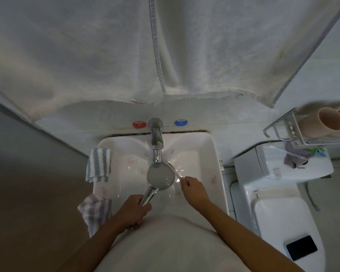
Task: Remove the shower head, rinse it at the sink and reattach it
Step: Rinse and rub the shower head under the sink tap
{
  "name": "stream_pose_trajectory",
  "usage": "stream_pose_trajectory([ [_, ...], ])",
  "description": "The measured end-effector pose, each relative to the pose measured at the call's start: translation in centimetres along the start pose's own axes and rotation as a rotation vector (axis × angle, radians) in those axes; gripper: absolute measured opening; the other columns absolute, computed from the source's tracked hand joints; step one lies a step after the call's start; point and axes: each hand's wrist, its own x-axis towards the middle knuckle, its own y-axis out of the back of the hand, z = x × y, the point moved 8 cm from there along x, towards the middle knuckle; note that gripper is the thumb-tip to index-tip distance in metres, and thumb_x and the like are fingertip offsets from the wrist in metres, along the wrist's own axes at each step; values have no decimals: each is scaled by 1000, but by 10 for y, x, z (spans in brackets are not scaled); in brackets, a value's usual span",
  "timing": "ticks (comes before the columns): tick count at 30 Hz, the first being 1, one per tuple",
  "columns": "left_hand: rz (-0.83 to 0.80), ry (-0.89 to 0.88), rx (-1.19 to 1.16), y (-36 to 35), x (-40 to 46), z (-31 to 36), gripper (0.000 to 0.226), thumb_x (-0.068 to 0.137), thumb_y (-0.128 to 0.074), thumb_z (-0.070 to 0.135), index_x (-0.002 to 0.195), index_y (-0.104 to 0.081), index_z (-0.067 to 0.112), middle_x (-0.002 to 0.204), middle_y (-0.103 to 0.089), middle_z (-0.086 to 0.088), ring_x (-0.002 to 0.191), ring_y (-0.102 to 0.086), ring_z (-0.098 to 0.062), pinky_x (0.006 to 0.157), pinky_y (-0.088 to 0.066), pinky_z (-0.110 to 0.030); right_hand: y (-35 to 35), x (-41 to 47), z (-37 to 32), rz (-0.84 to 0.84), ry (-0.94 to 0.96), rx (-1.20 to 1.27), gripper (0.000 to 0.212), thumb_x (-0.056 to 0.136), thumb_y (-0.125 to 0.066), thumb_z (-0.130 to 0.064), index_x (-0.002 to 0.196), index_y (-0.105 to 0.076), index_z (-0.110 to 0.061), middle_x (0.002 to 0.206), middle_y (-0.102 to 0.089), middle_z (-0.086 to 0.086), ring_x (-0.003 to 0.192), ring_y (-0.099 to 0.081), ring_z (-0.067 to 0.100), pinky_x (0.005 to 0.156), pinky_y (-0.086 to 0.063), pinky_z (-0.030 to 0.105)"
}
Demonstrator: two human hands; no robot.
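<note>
A chrome shower head (161, 175) with a round grey face lies over the white sink (210, 152), its face up right under the chrome tap (157, 142). Water splashes around it. My left hand (133, 211) grips its chrome handle at the sink's front edge. My right hand (193, 190) holds a thin white brush-like stick (175, 171) whose far end touches the upper right rim of the shower head's face.
Striped cloths hang on the sink's left rim (99, 167) and front left corner (95, 212). White towels (165, 46) hang above. A toilet (279, 213) with a black phone (301, 247) on its lid stands at the right, under a wire shelf with cups (320, 122).
</note>
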Motion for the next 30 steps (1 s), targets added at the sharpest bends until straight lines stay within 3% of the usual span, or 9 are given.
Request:
stream_pose_trajectory([
  [5, 33, -8, 17, 2, 0, 1, 19, 89, -57, 20, 74, -49, 12, 45, -48, -2, 32, -42, -17, 36, -27, -17, -4, 0, 5, -20, -11, -2, 46, 103, -39, -31, 60, -34, -16, 61, -40, 1, 59, -37, 19, 54, -29, 33],
  [8, 69, 40, -30, 8, 2, -5, 20, 88, -57, 22, 71, -49, 14, 50, -49, -8, 35, -43, -18, 42, -27, -19, -17, -5, 7, -119, 43, -17, 46, 101, -43, -34, 67, -47, -3, 67, -51, 14, 63, -43, 21, 59, -35, 33],
  [11, 77, 59, -41, 9, 3, -6, 20, 88, -58, 21, 71, -49, 14, 51, -50, -8, 36, -44, -18, 42, -27, -18, -27, -9, 3, -188, 88, -31, 46, 100, -46, -35, 75, -54, 3, 68, -51, 11, 63, -42, 20, 60, -34, 31],
  [15, 72, 31, -16, 8, 0, -1, 18, 87, -57, 20, 72, -49, 13, 50, -49, -4, 35, -45, -19, 40, -28, -18, -11, 2, 5, -13, 19, 25, 45, 102, -41, -34, 77, -56, 0, 74, -61, 15, 69, -53, 28, 65, -43, 35],
  [18, 75, 30, 6, 8, -4, 0, 19, 88, -56, 19, 72, -48, 13, 43, -48, 0, 31, -43, -19, 36, -27, -16, -1, 9, 22, 63, -98, 45, 38, 105, -36, -26, 92, -63, -2, 92, -67, 17, 88, -62, 36, 75, -47, 37],
  [21, 78, 46, -12, 7, -8, -3, 18, 88, -56, 20, 73, -47, 14, 48, -48, -1, 33, -43, -18, 38, -28, -17, -8, 10, 50, -6, -218, -96, 28, 104, -37, -15, 109, -60, 1, 110, -68, 18, 101, -66, 35, 77, -46, 31],
  [24, 90, 65, -22, 9, -11, -9, 18, 89, -56, 19, 74, -47, 14, 49, -48, -1, 32, -42, -17, 38, -27, -17, -16, 10, 71, -73, -301, -206, 21, 102, -41, -19, 105, -56, -5, 112, -69, 16, 98, -70, 33, 83, -56, 35],
  [30, 85, 79, -17, 11, -15, -9, 19, 90, -56, 20, 76, -48, 12, 49, -48, -5, 31, -42, -15, 36, -27, -18, -15, 18, 66, -87, -254, -531, 23, 102, -42, -23, 120, -53, -12, 121, -66, 7, 113, -65, 24, 92, -51, 33],
])
